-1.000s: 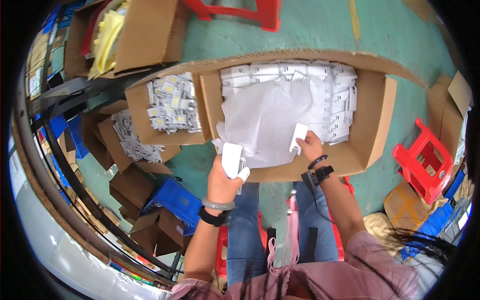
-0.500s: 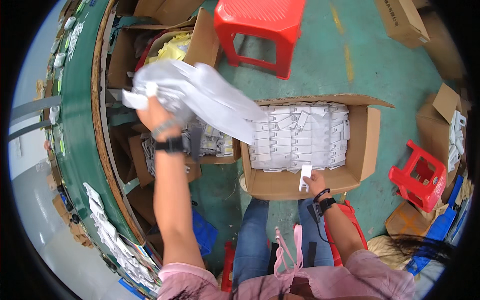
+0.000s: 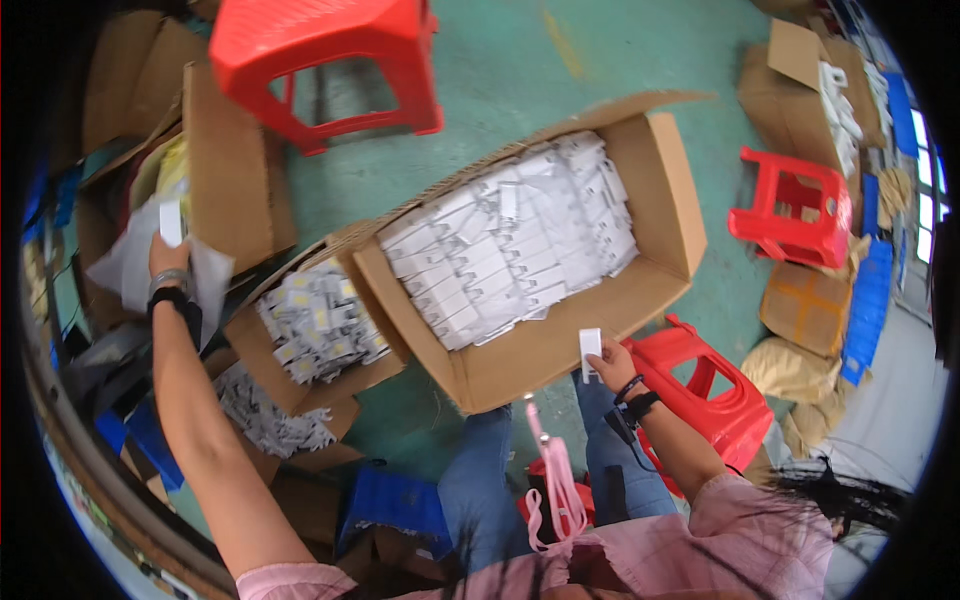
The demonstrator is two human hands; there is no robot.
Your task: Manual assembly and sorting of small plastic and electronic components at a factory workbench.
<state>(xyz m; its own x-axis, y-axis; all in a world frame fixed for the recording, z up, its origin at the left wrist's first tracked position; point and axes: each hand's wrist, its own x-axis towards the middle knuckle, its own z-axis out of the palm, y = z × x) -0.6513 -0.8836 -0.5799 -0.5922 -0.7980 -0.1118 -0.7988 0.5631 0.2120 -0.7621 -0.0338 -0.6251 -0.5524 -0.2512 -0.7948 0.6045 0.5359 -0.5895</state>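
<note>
At the far left, my left hand (image 3: 168, 257) is closed on a small white plastic part (image 3: 171, 222). A crumpled translucent plastic bag (image 3: 130, 262) spreads around and beneath that hand; whether the fingers also grip it I cannot tell. My right hand (image 3: 613, 364) pinches another flat white part with a notched end (image 3: 590, 346), just over the near edge of a large cardboard box (image 3: 540, 360). Inside this box, similar white parts (image 3: 455, 262) lie in tight rows, with a few loose ones and translucent film on top.
Left of the large box stands a smaller carton (image 3: 375, 385) of white and yellow parts (image 3: 318, 325). A taller open carton (image 3: 232, 165) holds yellow material. Red stools stand at the back (image 3: 330, 50), right (image 3: 795, 208) and by my right arm (image 3: 700, 385). A blue crate (image 3: 395, 510) sits below.
My view has turned toward the right. My left hand has carried the plastic bag away from the large box to beside the taller carton. The right hand still holds its white part.
</note>
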